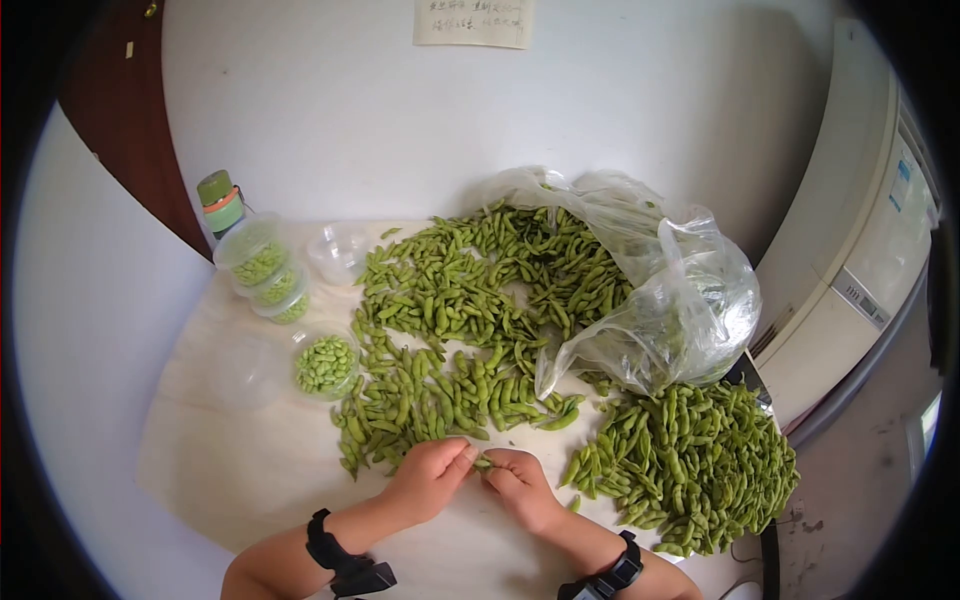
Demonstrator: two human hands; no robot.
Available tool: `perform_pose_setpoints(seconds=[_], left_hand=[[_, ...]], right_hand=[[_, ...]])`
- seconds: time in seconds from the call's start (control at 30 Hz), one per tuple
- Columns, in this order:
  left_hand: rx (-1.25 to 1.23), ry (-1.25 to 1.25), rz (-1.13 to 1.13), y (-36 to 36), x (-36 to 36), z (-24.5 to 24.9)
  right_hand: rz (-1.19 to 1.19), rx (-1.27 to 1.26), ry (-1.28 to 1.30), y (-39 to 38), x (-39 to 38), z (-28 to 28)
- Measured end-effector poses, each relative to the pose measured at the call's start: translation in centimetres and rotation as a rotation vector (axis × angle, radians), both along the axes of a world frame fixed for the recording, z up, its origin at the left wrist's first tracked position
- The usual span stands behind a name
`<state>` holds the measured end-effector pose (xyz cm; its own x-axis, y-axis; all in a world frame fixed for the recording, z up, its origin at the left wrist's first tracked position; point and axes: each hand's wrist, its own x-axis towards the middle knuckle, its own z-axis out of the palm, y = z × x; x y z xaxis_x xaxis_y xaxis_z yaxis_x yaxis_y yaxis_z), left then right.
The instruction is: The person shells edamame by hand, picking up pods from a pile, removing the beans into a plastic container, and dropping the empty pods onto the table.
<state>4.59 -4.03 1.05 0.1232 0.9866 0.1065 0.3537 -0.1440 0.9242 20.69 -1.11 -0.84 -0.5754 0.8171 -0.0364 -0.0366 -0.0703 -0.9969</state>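
Observation:
Between my two hands, close to the near side of the table, is a green soybean pod [483, 464]. My left hand [432, 478] pinches one end of it, and the fingers of my right hand [522, 487] are closed on the other end. Just beyond lies a spread of loose pods [440, 390]. To the left stands a round clear tub [326, 366] filled with shelled green beans. A large heap of pods [690, 465] lies to the right of my right hand.
Stacked lidded tubs [265, 270] of beans stand at the back left, before a green bottle [220, 203]. Near them are an overturned clear tub [338, 252] and a clear lid [245, 372]. A plastic bag [690, 300] with pods sits at the back right.

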Motion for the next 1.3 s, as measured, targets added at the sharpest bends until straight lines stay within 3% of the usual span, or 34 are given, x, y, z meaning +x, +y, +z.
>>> perform_pose_setpoints(seconds=[0.1,0.27,0.4,0.47,0.57,0.73,0.8,0.93,1.0,1.1,1.2,1.3], left_hand=[[0.055,0.011,0.029,0.3,0.0,-0.3],[0.191,0.119,0.062,0.2,0.2,0.1],[0.068,0.081,0.056,0.3,0.0,-0.2],[0.283,0.266,0.001,0.4,0.0,0.1],[0.378,0.373,0.028,0.3,-0.1,-0.1],[0.387,0.427,0.129,0.8,-1.0,0.0],[0.329,0.454,0.007,0.9,-1.7,0.5],[0.355,0.366,-0.077,0.9,-1.9,2.3],[0.344,0.573,-0.307,1.2,-3.3,3.3],[0.327,0.627,-0.487,1.5,-4.1,3.9],[0.216,0.741,-0.479,1.7,-4.4,3.4],[0.167,0.746,-0.489,2.1,-4.1,3.0]], right_hand=[[-0.002,0.033,0.052,0.2,0.0,-0.2],[-0.021,0.168,-0.148,0.4,-0.2,1.3],[-0.038,0.161,-0.159,0.3,-0.2,1.6],[-0.05,0.251,-0.273,0.4,-0.1,0.9],[-0.066,0.337,-0.25,0.6,0.0,0.5],[-0.212,0.062,0.013,1.2,0.5,1.1],[-0.34,0.0,0.16,2.0,0.7,0.7],[-0.366,-0.141,0.236,2.6,1.0,0.8],[-0.355,-0.138,0.249,2.5,0.8,0.2],[-0.33,-0.122,0.259,2.6,0.6,-0.6],[-0.299,-0.139,0.248,2.5,0.7,-0.2],[-0.289,0.039,0.145,2.7,0.5,-1.4]])
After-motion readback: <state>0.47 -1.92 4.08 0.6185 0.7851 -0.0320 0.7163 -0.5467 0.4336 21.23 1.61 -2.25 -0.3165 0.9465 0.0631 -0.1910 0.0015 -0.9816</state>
